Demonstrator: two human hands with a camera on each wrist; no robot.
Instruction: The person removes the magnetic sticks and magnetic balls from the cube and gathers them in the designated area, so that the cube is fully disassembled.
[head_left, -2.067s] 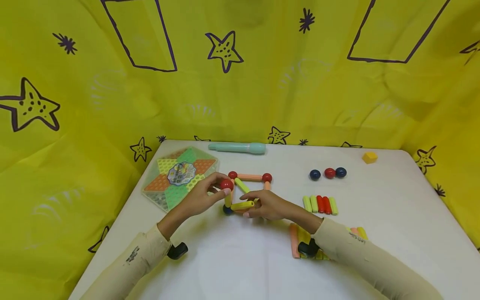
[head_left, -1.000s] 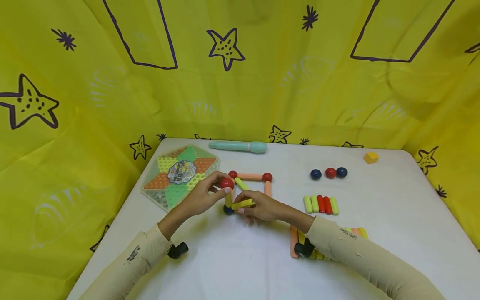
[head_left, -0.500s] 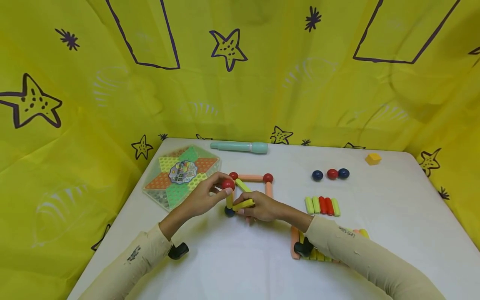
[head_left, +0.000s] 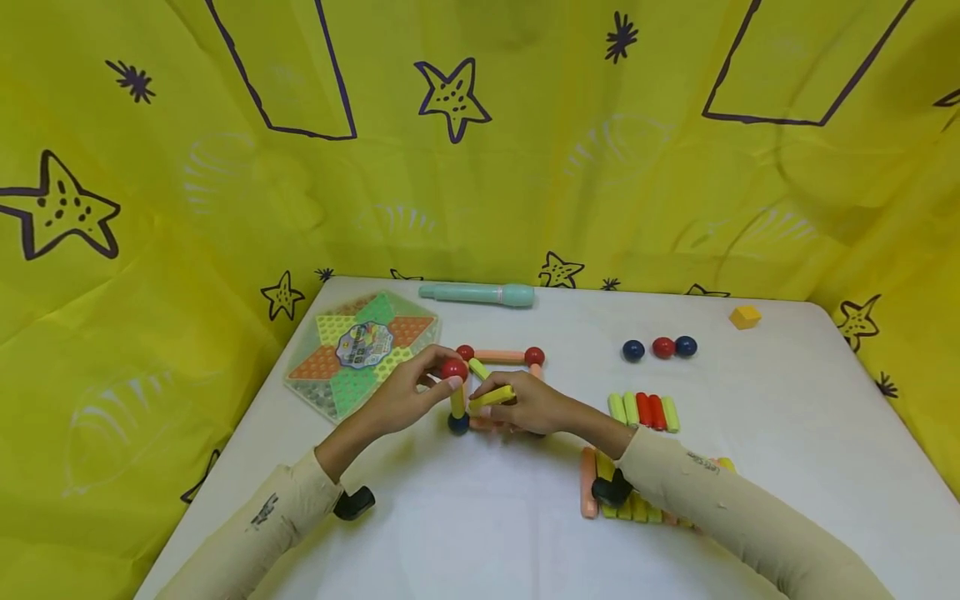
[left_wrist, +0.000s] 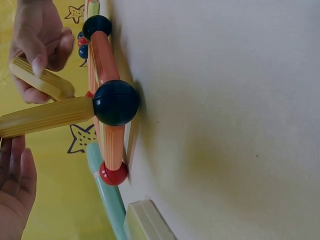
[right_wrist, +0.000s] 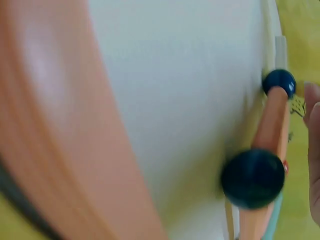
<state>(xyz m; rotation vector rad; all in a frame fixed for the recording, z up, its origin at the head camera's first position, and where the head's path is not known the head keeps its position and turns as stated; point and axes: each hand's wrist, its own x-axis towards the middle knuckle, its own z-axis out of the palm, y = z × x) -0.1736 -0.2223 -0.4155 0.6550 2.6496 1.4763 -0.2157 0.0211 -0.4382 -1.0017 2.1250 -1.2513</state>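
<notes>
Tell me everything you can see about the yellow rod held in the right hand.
The yellow rod is short and straight, with lengthwise grooves and a plastic look. The right hand pinches it, tilted, above the white table, beside the upright yellow rod. Both its ends are bare. Whether it touches the upright yellow rod is unclear.

You can read no words for certain. Your left sleeve [head_left: 247,533] and right sleeve [head_left: 757,512] carry dark print [head_left: 702,463], and the hexagonal board [head_left: 352,390] a round label [head_left: 364,345], all illegible.
</notes>
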